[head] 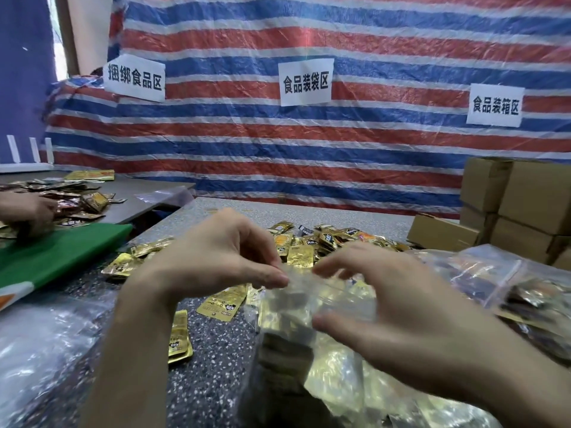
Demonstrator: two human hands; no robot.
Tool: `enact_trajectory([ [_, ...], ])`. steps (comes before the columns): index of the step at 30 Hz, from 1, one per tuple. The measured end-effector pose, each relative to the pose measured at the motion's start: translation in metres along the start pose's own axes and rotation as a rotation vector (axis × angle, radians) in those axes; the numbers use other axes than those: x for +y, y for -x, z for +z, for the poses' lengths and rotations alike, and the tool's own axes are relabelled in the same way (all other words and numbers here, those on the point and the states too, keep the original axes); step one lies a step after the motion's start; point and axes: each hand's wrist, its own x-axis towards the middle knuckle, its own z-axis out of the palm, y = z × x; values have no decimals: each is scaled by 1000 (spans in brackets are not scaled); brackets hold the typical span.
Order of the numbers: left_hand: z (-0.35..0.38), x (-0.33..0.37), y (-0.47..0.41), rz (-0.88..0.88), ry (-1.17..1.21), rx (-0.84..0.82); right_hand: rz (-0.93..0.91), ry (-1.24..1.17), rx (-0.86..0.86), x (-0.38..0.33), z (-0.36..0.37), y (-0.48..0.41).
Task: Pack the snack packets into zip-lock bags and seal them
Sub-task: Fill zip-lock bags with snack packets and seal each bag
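At the far left another person's hand (27,211) works a separate heap on a neighbouring table, well apart from this job. A green board (61,254) and a heap of clear plastic bags (46,350) take up the left edge of the speckled worktop (213,381), so there is little spare room on that side. The left hand (216,257) is raised over the worktop, and its fingers (273,278) are closed in a pinch on the top left corner of the zip-lock bag (296,316), probably to anchor the mouth so the strip can be pressed shut along its length. The bag stands in the near middle, already stuffed with gold snack packets (301,257); more of them lie loose behind it and to its left. The right hand (401,310) curves over the bag's top, thumb on the near face and the other fingers blurred above the rim. Whether it has a real grip I cannot tell. Filled bags (509,291) crowd just beside the right wrist, with cardboard boxes (525,199) stacked behind them. The freest path is therefore forward, over the loose packets.
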Motion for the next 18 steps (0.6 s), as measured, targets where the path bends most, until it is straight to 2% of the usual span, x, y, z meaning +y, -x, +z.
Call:
enact_trajectory([
  [3,1,4,3,38,8,-15,-53,33,60,-17,14,-19],
  [7,-5,4,9,29,29,-39,-49,-65,123,-19,17,-28],
  [12,-13,-1,15,-16,77,-84,-29,-34,116,-22,24,-30],
  [18,-9,-1,12,21,19,-39,-14,44,120,-25,25,-30],
])
